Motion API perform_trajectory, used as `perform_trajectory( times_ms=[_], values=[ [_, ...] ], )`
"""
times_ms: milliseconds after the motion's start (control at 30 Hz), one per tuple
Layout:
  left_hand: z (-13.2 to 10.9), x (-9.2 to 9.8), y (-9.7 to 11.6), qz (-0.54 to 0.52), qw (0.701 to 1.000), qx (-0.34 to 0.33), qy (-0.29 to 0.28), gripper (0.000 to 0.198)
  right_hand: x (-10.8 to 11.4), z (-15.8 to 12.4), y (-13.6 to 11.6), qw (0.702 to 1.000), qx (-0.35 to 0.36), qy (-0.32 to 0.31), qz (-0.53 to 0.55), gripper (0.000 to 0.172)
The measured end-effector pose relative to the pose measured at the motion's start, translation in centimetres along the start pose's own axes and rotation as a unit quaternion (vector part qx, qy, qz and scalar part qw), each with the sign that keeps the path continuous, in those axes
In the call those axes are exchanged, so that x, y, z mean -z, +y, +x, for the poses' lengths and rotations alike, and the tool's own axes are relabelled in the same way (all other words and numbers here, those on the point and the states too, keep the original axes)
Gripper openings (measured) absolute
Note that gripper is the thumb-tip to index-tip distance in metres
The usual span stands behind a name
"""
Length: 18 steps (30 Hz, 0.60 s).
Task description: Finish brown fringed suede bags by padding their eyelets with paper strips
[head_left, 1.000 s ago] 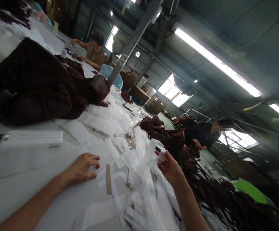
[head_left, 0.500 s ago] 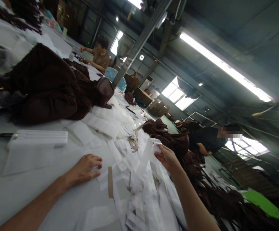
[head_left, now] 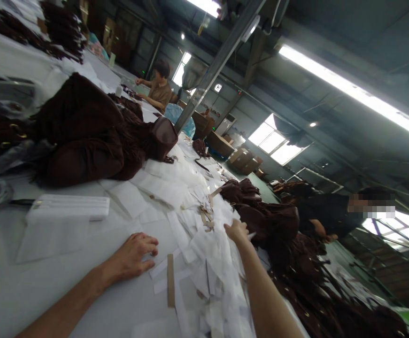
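Big smooth white counter (head_left: 7,291) fills the lower left, with a messy heap of thin white paper-like sheets (head_left: 216,246) lower centre. Left hand (head_left: 137,257) sits just beside it, loosely curled, fingers apart; I'd steady the layers with that and lift singly. Right hand (head_left: 236,231) is at the heap's right edge, fingertips mostly hidden, so can't tell its grip.

Bare L forearm (head_left: 75,298) slants in from lower L; L hand (head_left: 135,257) palm down, fingers loosely bent, thumb apart. R forearm (head_left: 266,286) extends farther fwd; R hand (head_left: 237,231) w/ fingers curled, partly hidden.
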State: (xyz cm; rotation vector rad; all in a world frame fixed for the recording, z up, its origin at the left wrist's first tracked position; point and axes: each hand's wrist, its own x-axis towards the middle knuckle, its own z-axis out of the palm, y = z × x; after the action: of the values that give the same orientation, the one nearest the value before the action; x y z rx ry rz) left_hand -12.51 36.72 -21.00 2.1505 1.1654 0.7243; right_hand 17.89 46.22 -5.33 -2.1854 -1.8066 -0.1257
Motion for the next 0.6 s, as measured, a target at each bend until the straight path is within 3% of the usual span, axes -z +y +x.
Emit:
perform_trajectory(
  times_ms=[100, 233, 367, 500, 600],
  values=[
    [0.1, 0.0, 0.1, 0.003, 1.000, 0.002, -0.002, 0.018, -3.6, -2.9, -0.4, 0.998, 0.028, -0.047, 0.010, 0.027],
    [0.1, 0.0, 0.2, 0.010, 1.000, 0.002, 0.005, 0.017, -7.7, -6.4, -3.0, 0.980, 0.107, -0.157, 0.057, 0.023],
    [0.0, 0.3, 0.5, 0.004, 1.000, 0.004, 0.004, 0.017, -10.7, -7.6, -4.3, 0.975, 0.080, -0.192, 0.083, 0.028],
    [0.0, 0.5, 0.7, 0.001, 1.000, 0.015, -0.001, 0.016, -11.9, -7.0, -3.7, 0.963, 0.009, -0.222, 0.150, 0.018],
    [0.1, 0.5, 0.5, 0.002, 1.000, 0.015, -0.003, 0.016, -11.2, -7.0, -2.7, 0.940, -0.029, -0.242, 0.238, 0.030]
  ],
)
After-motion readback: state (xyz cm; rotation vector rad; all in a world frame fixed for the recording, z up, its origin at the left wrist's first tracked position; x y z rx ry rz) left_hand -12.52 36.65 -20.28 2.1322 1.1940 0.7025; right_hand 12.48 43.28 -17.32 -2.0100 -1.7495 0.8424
